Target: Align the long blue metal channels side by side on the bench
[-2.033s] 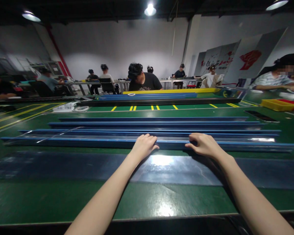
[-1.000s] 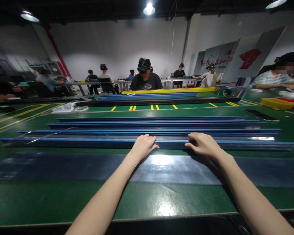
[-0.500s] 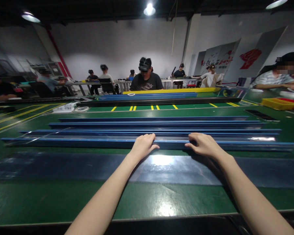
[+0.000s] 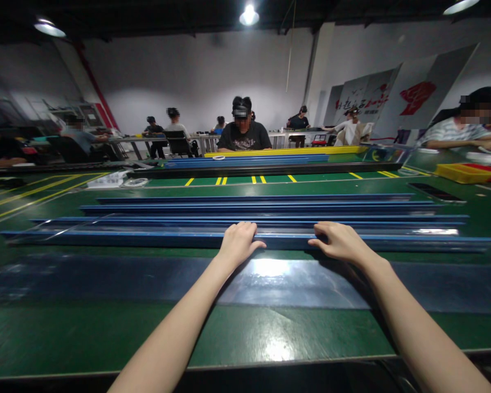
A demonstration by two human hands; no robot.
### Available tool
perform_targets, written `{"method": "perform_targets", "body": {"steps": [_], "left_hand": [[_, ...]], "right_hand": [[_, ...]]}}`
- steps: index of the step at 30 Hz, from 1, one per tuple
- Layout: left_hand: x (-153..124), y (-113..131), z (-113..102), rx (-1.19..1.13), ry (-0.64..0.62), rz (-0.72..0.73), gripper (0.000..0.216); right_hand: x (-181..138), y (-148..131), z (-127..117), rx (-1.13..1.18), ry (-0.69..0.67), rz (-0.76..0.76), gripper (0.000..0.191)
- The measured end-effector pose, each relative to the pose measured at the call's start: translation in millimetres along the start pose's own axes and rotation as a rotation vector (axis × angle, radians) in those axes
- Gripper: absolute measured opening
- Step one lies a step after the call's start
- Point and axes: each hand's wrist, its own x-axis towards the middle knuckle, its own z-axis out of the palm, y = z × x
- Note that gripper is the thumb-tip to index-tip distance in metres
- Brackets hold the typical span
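Head view. Large hall, grey walls, lamp (image 4: 249, 15) overhead. A long green table (image 4: 85, 333) with yellow lines runs left to right. People sit at the far benches, one person (image 4: 244, 134) straight across. Yellow tray (image 4: 462, 173) far right.

- A dark glossy sheet (image 4: 303, 284) lies flat on the table just in front of the hands and throws back the lamp glare.
- Behind it several long blue rails (image 4: 262, 207) lie side by side, parallel to the table edge. The near rail (image 4: 106, 238) spans almost the full width of the view.
- Left hand (image 4: 238, 240): palm down on the near rail at about its middle, fingers together and laid over the top edge, thumb out to the right along the near face.
- Right hand (image 4: 339, 240): same pose, just to the right, thumb pointing left. The two hands are near each other but apart.
- No closed grip shows. The fingertips are hidden behind the edge.
- Both forearms reach straight forward over the sheet, with the wrists low and the elbows out of view.

Handling, as a judgement: the rail looks thin-walled, light and fairly stiff, but it is long enough that its ends would likely droop or whip if it were held only at the centre. The finish is smooth and probably slick. Hands set wider apart, fingers over the top and thumbs under or behind, would steady it better
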Motion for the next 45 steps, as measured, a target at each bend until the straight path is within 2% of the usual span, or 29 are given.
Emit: {"method": "perform_targets", "body": {"steps": [8, 16, 22, 27, 45], "left_hand": [[0, 0, 0, 0.013, -0.016, 0.011, 0.031], [0, 2, -2, 0.044, -0.041, 0.021, 0.032], [0, 2, -3, 0.060, -0.056, 0.020, 0.032], [-1, 2, -2, 0.067, -0.050, 0.036, 0.032], [-4, 0, 7, 0.088, -0.036, 0.083, 0.030]], "right_hand": [[-2, -4, -4, -0.006, 0.002, -0.031, 0.028], [2, -13, 0, -0.038, -0.011, -0.056, 0.041], [8, -28, 7, -0.026, 0.091, -0.152, 0.031], [9, -31, 8, 0.019, 0.103, -0.165, 0.024], [8, -30, 6, 0.023, 0.059, -0.140, 0.031]]}}
